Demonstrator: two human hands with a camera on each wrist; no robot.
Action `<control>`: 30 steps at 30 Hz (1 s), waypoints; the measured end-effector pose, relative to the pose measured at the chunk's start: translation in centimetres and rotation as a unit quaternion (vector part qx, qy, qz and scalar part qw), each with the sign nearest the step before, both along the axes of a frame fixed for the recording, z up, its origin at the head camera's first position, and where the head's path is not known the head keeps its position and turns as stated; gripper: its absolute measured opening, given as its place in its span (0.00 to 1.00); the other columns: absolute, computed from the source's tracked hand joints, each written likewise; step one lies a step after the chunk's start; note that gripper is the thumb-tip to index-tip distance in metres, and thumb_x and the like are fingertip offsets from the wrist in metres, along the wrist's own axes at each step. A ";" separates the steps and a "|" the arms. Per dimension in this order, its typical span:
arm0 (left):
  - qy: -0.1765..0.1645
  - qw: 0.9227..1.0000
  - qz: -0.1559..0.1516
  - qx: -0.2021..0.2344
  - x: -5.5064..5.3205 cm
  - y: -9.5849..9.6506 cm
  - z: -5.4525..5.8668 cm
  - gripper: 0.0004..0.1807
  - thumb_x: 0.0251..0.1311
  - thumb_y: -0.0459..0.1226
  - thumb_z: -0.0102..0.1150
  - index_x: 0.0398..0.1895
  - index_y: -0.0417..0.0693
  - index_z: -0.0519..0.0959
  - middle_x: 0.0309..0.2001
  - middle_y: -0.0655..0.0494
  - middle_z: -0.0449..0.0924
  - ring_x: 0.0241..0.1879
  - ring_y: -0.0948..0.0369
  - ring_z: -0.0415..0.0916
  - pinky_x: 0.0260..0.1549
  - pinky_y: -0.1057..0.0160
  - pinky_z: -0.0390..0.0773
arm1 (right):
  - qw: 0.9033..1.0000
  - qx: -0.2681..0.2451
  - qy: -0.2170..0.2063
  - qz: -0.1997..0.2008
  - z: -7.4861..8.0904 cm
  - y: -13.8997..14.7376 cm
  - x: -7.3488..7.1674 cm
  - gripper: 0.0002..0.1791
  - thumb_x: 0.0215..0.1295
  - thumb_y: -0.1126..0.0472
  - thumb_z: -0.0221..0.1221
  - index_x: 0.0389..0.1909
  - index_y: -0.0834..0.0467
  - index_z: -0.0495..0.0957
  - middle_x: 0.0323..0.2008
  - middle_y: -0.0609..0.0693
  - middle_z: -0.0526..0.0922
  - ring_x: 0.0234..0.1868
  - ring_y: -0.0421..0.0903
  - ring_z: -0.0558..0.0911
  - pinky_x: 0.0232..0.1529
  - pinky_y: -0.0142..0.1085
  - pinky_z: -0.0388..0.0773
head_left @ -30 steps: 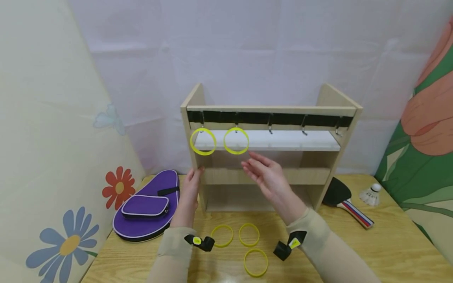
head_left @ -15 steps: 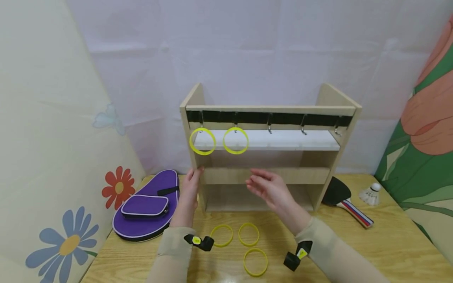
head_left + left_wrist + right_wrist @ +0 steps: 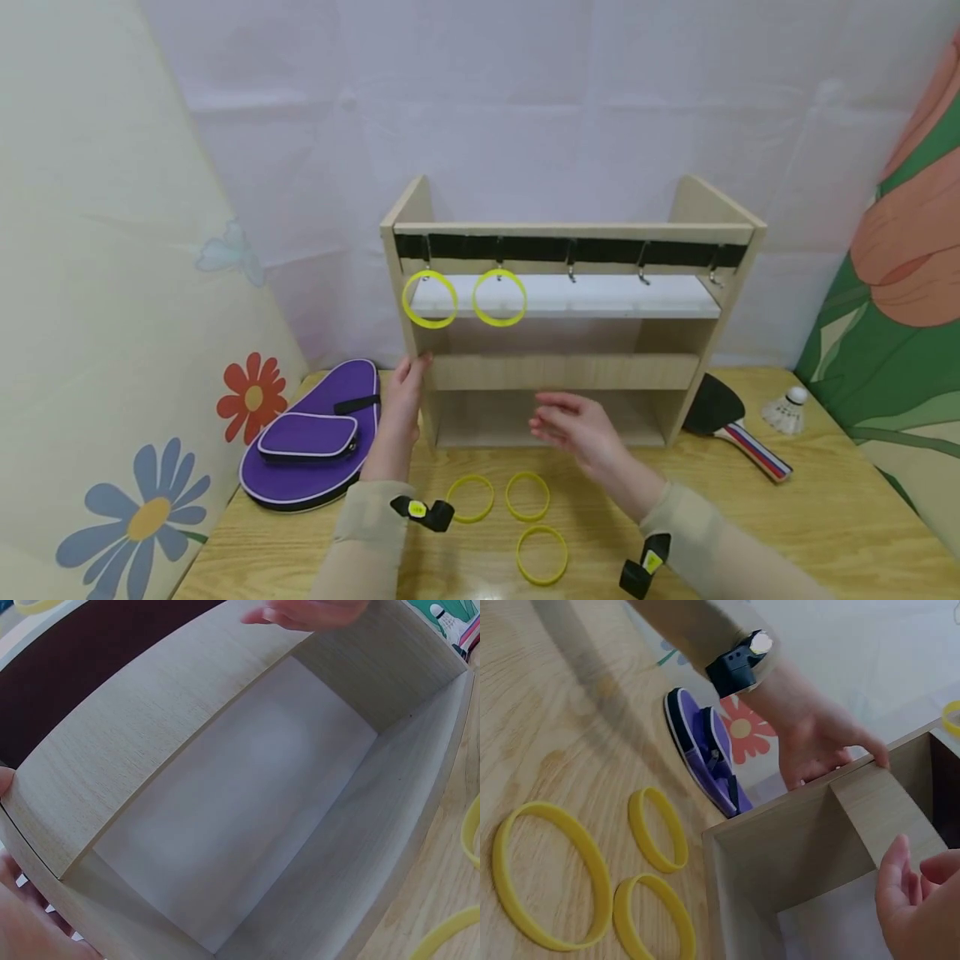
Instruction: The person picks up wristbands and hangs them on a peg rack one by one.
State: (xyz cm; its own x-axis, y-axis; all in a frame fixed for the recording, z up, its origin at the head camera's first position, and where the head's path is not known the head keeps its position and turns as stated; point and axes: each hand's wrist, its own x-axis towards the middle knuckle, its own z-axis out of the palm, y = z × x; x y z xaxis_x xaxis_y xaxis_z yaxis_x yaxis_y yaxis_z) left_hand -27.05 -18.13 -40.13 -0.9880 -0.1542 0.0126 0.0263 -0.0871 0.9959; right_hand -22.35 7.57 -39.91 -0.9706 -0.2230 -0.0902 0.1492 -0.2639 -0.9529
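Observation:
A small wooden shelf [image 3: 562,372] carries a black strip with several metal hooks [image 3: 572,274]. Two yellow rings hang there: one ring [image 3: 430,325] on the leftmost hook, another ring [image 3: 500,323] on the hook beside it. My left hand [image 3: 402,398] grips the shelf's left side panel, its thumb over the front edge and fingers round the outside. Nothing is held in my right hand [image 3: 583,432], which hovers before the lower compartment with loosely bent fingers. Three more yellow rings lie on the table below: a left ring [image 3: 470,522], a right ring [image 3: 528,521] and a nearer ring [image 3: 542,583].
To the shelf's left lies a purple racket case [image 3: 300,483] with a small pouch. A table tennis bat [image 3: 750,448] and a shuttlecock [image 3: 786,412] are on the right. Behind the shelf hangs a white cloth [image 3: 555,108]; the wooden table [image 3: 825,533] extends around everything.
My right hand has dropped from beside the second hanging ring to the lower compartment's height, moving slightly right. The left hand has kept its place on the side panel.

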 end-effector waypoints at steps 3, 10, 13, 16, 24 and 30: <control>-0.005 1.000 0.000 0.002 0.0 0.0 0.0 0.29 0.71 0.47 0.45 0.73 0.47 0.63 0.71 0.43 0.60 0.71 0.47 0.55 0.70 0.44 0.53 | 1.000 0.004 0.003 0.004 -0.5 0.3 0.3 0.22 0.70 0.74 0.51 0.62 0.79 0.64 0.33 0.48 0.80 0.35 0.40 0.83 0.43 0.32 0.83; -0.005 1.000 0.008 0.002 -0.1 0.1 -0.1 0.28 0.71 0.46 0.45 0.71 0.44 0.64 0.69 0.43 0.62 0.68 0.48 0.57 0.68 0.46 0.56 | 0.999 0.032 0.008 0.015 -1.9 1.0 0.9 0.22 0.70 0.72 0.53 0.61 0.79 0.64 0.32 0.46 0.81 0.35 0.40 0.83 0.42 0.33 0.83; -0.005 1.000 0.011 0.003 -0.1 0.2 0.0 0.28 0.71 0.46 0.45 0.71 0.45 0.64 0.67 0.42 0.63 0.66 0.49 0.59 0.67 0.46 0.58 | 0.999 0.039 0.003 0.021 -2.7 1.2 1.0 0.23 0.70 0.73 0.53 0.62 0.80 0.63 0.32 0.46 0.81 0.35 0.40 0.84 0.42 0.34 0.84; -0.004 1.000 0.009 0.001 0.0 0.2 0.1 0.28 0.71 0.46 0.45 0.71 0.45 0.64 0.68 0.43 0.62 0.66 0.49 0.58 0.68 0.46 0.57 | 0.998 0.050 -0.002 0.026 -3.4 1.5 1.1 0.24 0.70 0.72 0.53 0.62 0.80 0.62 0.33 0.46 0.81 0.35 0.40 0.84 0.41 0.34 0.84; -0.001 1.000 0.013 0.000 0.0 0.2 0.1 0.28 0.71 0.45 0.45 0.70 0.43 0.64 0.63 0.43 0.66 0.63 0.50 0.62 0.64 0.50 0.61 | 0.997 0.056 -0.004 0.044 -5.0 1.9 1.5 0.24 0.67 0.75 0.53 0.61 0.81 0.62 0.33 0.48 0.79 0.34 0.40 0.83 0.39 0.32 0.84; -0.002 1.000 0.012 0.002 0.0 0.2 0.0 0.28 0.72 0.46 0.45 0.71 0.46 0.65 0.62 0.43 0.67 0.61 0.51 0.63 0.64 0.49 0.62 | 0.995 0.085 -0.003 0.046 -6.0 2.0 1.9 0.24 0.65 0.75 0.55 0.60 0.81 0.64 0.35 0.50 0.78 0.33 0.40 0.83 0.39 0.34 0.84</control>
